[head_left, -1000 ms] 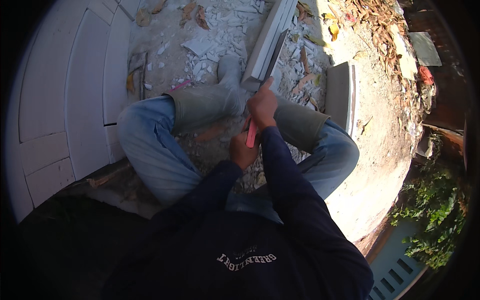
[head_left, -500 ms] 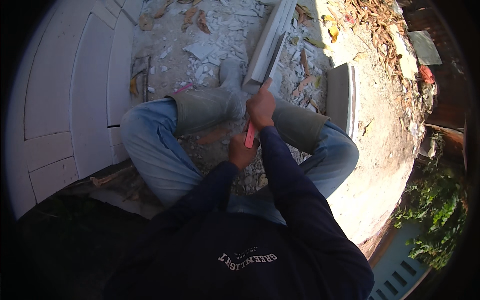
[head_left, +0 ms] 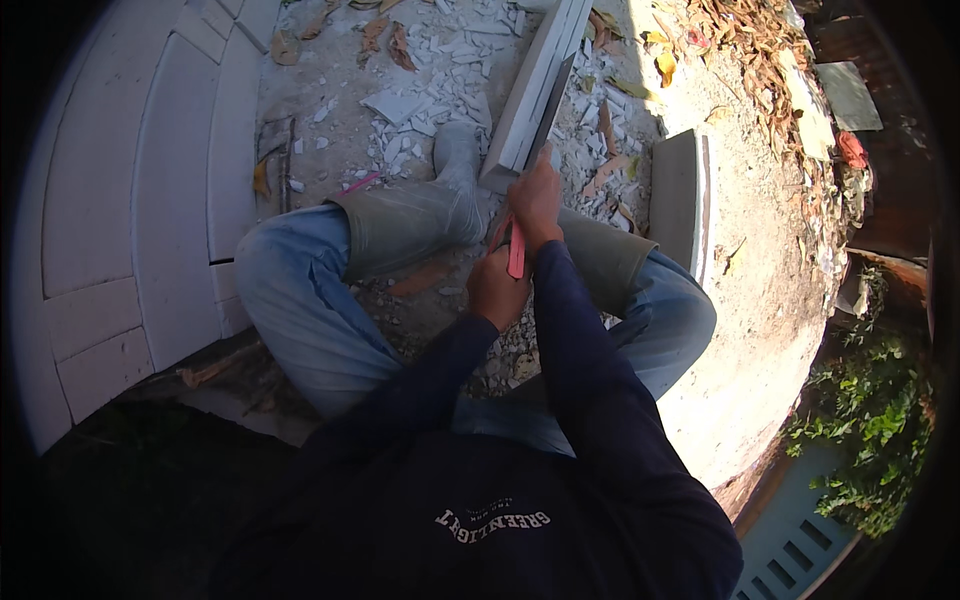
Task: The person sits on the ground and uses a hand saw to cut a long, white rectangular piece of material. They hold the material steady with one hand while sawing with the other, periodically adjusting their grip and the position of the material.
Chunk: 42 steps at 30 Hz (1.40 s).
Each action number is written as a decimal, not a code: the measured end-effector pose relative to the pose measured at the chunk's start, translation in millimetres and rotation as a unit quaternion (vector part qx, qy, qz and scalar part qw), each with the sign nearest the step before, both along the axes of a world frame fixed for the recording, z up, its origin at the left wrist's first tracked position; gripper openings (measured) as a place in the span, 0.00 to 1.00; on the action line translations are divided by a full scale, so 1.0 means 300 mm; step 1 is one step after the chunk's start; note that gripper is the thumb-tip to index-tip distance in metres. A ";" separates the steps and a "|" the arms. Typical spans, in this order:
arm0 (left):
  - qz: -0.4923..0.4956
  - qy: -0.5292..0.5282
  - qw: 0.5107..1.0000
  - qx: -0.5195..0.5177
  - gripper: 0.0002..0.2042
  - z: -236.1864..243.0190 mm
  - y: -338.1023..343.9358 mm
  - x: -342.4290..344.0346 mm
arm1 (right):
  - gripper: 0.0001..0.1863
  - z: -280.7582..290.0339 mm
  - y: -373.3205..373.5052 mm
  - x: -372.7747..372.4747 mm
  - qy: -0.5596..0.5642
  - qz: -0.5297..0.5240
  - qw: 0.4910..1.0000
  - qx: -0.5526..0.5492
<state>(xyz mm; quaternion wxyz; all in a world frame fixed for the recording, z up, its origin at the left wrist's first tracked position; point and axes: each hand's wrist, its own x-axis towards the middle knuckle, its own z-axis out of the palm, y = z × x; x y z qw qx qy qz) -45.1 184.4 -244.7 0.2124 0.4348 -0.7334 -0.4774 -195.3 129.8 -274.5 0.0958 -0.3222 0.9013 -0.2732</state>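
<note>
I squat over rubble in grey rubber boots and blue jeans. My right hand [head_left: 535,196] grips the near end of a long pale tile strip [head_left: 532,88] that stands on edge and runs away from me. My left hand [head_left: 497,288] is closed around red-handled pliers or nippers [head_left: 516,252], whose jaws reach up to the strip's near end just below my right hand. Both dark blue sleeves come up from the lower edge.
White tile chips and shards [head_left: 440,70] litter the ground ahead. A grey slab [head_left: 678,195] lies to the right. White paving tiles [head_left: 130,190] curve along the left. Dry leaves [head_left: 745,40] lie at the far right, green plants [head_left: 860,450] at the lower right.
Both hands stay on the strip and the red-handled tool; they have shifted only slightly, and the view has tilted a little.
</note>
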 end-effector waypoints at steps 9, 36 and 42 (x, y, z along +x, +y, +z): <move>-0.003 0.127 0.985 0.116 0.11 -0.047 -0.060 -0.018 | 0.48 0.074 -0.073 -0.012 -0.004 0.000 0.999 0.054; -0.019 0.049 0.997 0.063 0.13 0.609 -0.376 0.269 | 0.37 0.029 0.001 -0.067 0.044 0.027 0.999 -0.007; -0.034 0.062 0.997 -0.010 0.13 0.718 -0.586 0.189 | 0.39 0.057 0.003 -0.115 -0.006 0.124 0.992 0.010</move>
